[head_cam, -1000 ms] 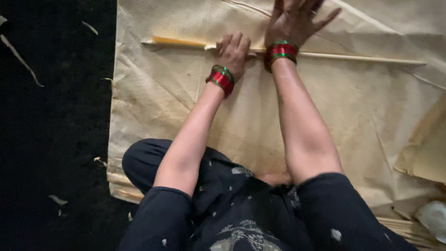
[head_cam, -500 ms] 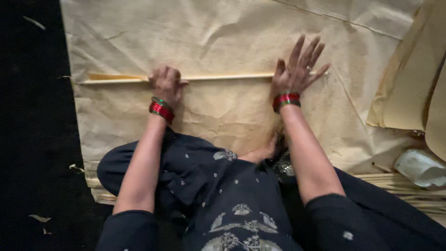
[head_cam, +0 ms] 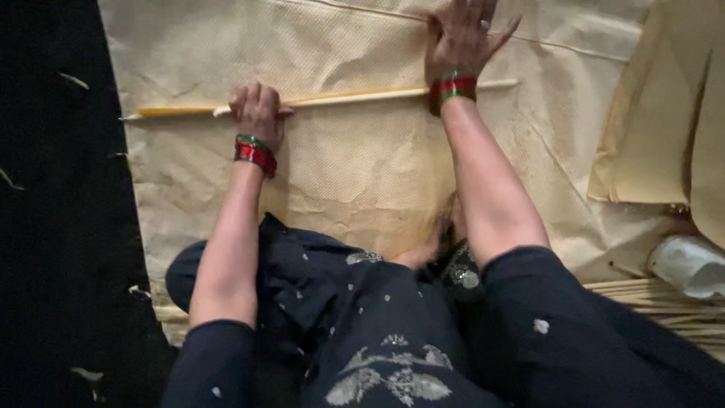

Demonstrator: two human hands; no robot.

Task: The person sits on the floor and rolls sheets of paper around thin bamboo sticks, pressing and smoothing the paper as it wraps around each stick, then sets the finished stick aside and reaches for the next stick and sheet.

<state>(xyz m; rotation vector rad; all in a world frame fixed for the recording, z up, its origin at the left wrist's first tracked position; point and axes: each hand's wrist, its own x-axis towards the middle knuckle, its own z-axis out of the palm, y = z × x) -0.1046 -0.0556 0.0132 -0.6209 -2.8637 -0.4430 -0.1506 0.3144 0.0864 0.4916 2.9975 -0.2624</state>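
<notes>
Because there is only the head view, we describe all from above, looking down on our own arms and lap.

Our left hand [head_cam: 259, 113] lies on a long thin stick [head_cam: 355, 96], with the fingers curled over it, so it is grasping the stick and pressing it down on the paper sheet [head_cam: 355, 166]. Our right hand [head_cam: 462, 34] is further along the same stick, toward the far edge of the sheet. Its fingers are spread flat and released, not closed around anything; the wrist with the red and green bangles [head_cam: 453, 87] sits over the stick. We judge that the flat palm keeps the paper smooth while the other hand keeps the stick from rolling.

The stick lies across the sheet, almost parallel to its far edge. Its left end, which looks more yellow, reaches close to the left edge of the sheet, and its right end passes a little beyond the right wrist.

The sheet is spread on the dark floor [head_cam: 53, 227], probably so that it stays flat. At the right edge more pieces of paper [head_cam: 649, 143] lie over it. Near the right corner close to us we see a bundle of thin sticks [head_cam: 664, 302] and a white cup [head_cam: 687, 266] lying on its side.
</notes>
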